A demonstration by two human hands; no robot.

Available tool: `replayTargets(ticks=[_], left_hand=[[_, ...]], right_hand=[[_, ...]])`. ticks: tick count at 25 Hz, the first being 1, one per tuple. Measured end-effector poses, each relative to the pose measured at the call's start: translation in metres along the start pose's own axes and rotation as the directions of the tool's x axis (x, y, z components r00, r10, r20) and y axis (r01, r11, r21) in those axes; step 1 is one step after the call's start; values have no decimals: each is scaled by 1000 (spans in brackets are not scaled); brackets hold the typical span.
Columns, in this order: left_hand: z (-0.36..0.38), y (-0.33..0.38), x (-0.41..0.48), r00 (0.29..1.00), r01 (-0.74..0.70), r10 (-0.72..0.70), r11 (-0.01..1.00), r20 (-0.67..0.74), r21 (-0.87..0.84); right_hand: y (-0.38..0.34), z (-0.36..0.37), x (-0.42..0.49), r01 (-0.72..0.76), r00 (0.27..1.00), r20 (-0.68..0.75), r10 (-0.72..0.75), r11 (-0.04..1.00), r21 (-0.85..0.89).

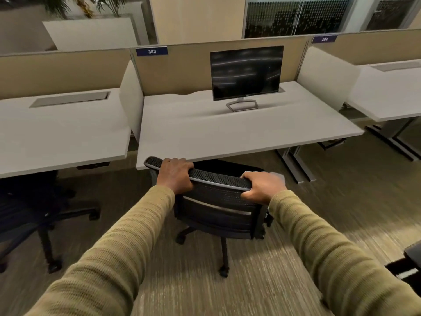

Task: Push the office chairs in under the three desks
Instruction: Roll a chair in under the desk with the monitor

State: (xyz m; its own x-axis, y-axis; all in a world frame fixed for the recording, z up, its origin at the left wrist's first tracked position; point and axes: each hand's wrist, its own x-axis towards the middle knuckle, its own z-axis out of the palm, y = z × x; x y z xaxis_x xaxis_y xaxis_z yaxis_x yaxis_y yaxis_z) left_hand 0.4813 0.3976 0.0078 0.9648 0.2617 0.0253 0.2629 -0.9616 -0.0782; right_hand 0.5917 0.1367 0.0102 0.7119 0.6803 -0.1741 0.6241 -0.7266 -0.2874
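A black mesh office chair [218, 201] stands in front of the middle desk [227, 131], its seat partly under the desk's front edge. My left hand [175, 175] grips the left end of the chair's top rail, and my right hand [262, 187] grips the right end. A second black chair [34, 215] stands at the left desk [57, 131], partly under it and turned at an angle. The right desk [387, 96] shows at the far right with no chair visible in front of it.
A dark monitor [247, 73] stands on the middle desk. Beige partition panels [182, 69] with number tags run behind the desks. Metal desk legs [296, 165] stand right of the chair. A dark object [410, 263] pokes in at the lower right edge. Carpet covers the floor.
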Motion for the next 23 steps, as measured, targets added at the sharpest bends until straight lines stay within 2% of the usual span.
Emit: replayTargets(ticks=[12, 18, 23], left_hand=[[4, 25, 141, 999, 36, -37, 999, 34, 35], [6, 62, 172, 998, 58, -58, 998, -5, -8], [13, 66, 180, 998, 54, -55, 998, -23, -10]], right_hand=[[81, -43, 117, 5, 999, -46, -10, 994, -108], [127, -74, 147, 17, 1000, 18, -15, 992, -121], [138, -76, 155, 31, 999, 13, -29, 988, -153]])
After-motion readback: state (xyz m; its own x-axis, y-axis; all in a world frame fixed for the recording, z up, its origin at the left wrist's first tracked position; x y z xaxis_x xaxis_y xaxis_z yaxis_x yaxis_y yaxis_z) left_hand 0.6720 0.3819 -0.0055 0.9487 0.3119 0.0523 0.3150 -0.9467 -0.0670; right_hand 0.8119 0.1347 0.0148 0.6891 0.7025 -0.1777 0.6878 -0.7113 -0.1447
